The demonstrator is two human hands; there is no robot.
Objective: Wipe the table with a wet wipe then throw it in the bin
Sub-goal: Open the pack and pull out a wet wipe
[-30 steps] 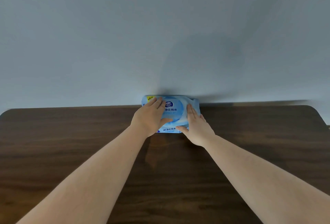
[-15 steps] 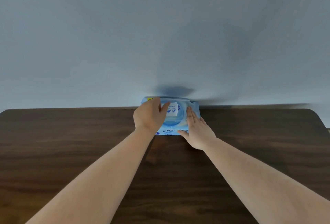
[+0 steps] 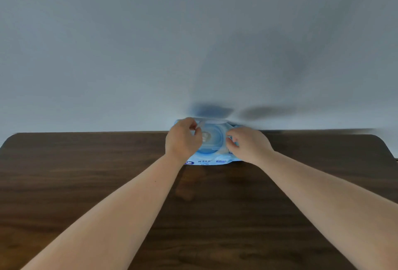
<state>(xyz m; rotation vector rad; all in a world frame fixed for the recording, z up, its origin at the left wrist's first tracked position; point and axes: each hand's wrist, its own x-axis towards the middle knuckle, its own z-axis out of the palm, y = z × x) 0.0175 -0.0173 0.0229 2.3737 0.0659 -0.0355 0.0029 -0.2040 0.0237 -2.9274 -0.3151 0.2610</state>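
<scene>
- Now the flip lid (image 3: 216,121) of the wet wipe pack (image 3: 212,140) stands open, tipped back toward 12 o'clock; one second ago it was closed and both hands lay flat on the pack.
- The pack lies at the far edge of the dark wooden table (image 3: 86,172), at about 12 o'clock from the person, touching or almost touching the grey wall (image 3: 129,54).
- The left hand (image 3: 183,139) has turned from a flat press into a narrow pinch. Its fingertips are at the left side of the round opening, close to the lid and to a small white tuft that I take for the first wet wipe (image 3: 205,135). Whether it already grips the wipe, I cannot tell; the picture is blurred there.
- The right hand (image 3: 249,144) is curled, with fingers bent on the right end of the pack at about 3 o'clock of the opening. It seems to hold the pack down, not to lift it.
- What this change means, in my judgement: the opening step is finished and the pulling of one wipe is the step in hand. The wiping and the throwing away are not yet begun.
- No bin is visible in this view.
- The table surface near the person carries nothing except the two forearms above it.
</scene>
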